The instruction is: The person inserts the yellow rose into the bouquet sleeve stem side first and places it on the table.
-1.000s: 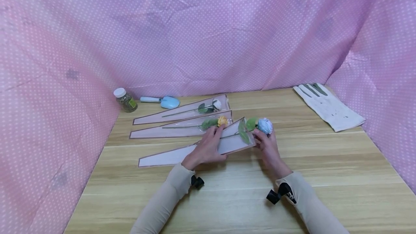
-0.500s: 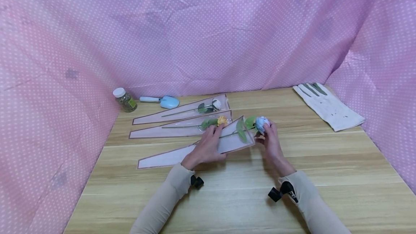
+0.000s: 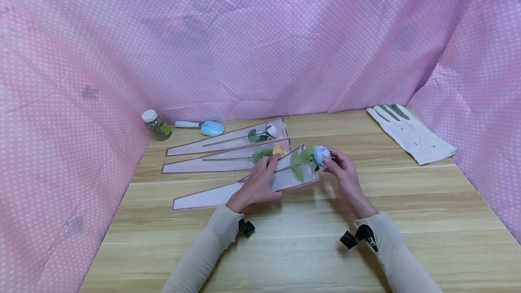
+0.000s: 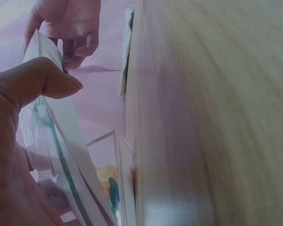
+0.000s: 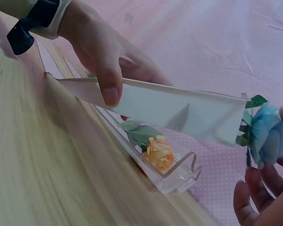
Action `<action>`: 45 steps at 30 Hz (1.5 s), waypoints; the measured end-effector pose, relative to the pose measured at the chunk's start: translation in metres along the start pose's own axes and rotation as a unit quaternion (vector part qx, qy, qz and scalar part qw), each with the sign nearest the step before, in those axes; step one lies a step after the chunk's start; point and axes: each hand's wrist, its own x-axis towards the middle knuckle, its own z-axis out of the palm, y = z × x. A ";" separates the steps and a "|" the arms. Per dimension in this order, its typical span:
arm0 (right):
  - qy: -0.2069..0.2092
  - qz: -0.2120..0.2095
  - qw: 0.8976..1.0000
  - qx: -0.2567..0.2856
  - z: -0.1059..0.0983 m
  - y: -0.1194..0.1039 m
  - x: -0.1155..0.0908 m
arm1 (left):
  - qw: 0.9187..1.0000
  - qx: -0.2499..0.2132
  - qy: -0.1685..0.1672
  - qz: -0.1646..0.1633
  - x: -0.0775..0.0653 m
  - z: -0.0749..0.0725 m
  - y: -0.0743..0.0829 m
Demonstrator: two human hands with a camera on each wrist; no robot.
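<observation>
A blue rose point(image 3: 320, 154) has its stem and lower leaves inside a clear-fronted tapered flower sleeve point(image 3: 203, 197). Its bloom sticks out of the wide end. My left hand point(image 3: 258, 184) grips the sleeve at mid-length, thumb on the white back point(image 5: 179, 113), and the wide end is tilted up off the table. At the right, my right hand point(image 3: 346, 177) holds the bloom between thumb and fingers. Behind lie two more sleeves, one with a yellow rose point(image 3: 278, 151), the other with a white rose point(image 3: 271, 131). The left hand's fingertips overlap the yellow rose in the head view.
A jar with a white lid point(image 3: 158, 125) stands at the back left, beside a light blue hand trowel point(image 3: 205, 127). White work gloves point(image 3: 415, 137) lie at the back right. Pink dotted cloth point(image 3: 260, 44) hangs around the wooden table point(image 3: 285, 248).
The blue rose has shifted left, its leaves further into the sleeve. My right hand has gone from beneath the bloom to grasping it from the right. The left hand has hardly moved.
</observation>
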 end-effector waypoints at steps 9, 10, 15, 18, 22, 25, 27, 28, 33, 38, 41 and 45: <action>-0.015 -0.015 0.999 -0.038 -0.002 0.001 0.000 | 1.000 0.008 0.003 0.004 0.000 0.000 0.000; -0.014 -0.016 0.999 -0.042 -0.002 0.001 0.000 | 1.000 0.008 0.003 0.006 0.000 0.000 0.000; -0.018 -0.009 0.997 -0.070 -0.002 0.003 0.000 | 1.000 0.010 -0.002 0.006 0.000 -0.001 0.002; -0.041 -0.010 0.995 -0.091 -0.004 0.002 0.000 | 1.000 0.018 -0.004 0.008 0.000 -0.001 0.003; -0.076 -0.025 0.990 -0.118 -0.007 0.002 0.001 | 1.000 0.025 0.000 0.015 0.001 0.000 0.002; -0.082 -0.032 0.988 -0.124 -0.007 0.001 0.001 | 1.000 0.026 0.002 0.017 0.001 0.000 0.002; -0.078 -0.032 0.988 -0.128 -0.006 0.001 0.001 | 1.000 0.024 0.003 0.018 0.001 0.000 0.001; -0.075 -0.031 0.988 -0.133 -0.007 0.001 0.001 | 1.000 0.022 0.003 0.018 0.001 0.000 0.001; -0.073 -0.033 0.981 -0.175 -0.006 0.005 0.001 | 1.000 0.017 0.006 0.018 0.000 0.000 0.001; -0.079 -0.048 0.974 -0.206 -0.001 0.009 -0.001 | 1.000 0.017 0.007 0.013 -0.001 -0.002 0.001; -0.076 -0.059 0.971 -0.217 0.001 0.010 -0.002 | 1.000 0.018 0.008 0.010 0.000 -0.003 0.001; -0.075 -0.058 0.970 -0.226 0.004 0.012 -0.003 | 1.000 0.014 0.011 0.006 0.000 -0.003 0.001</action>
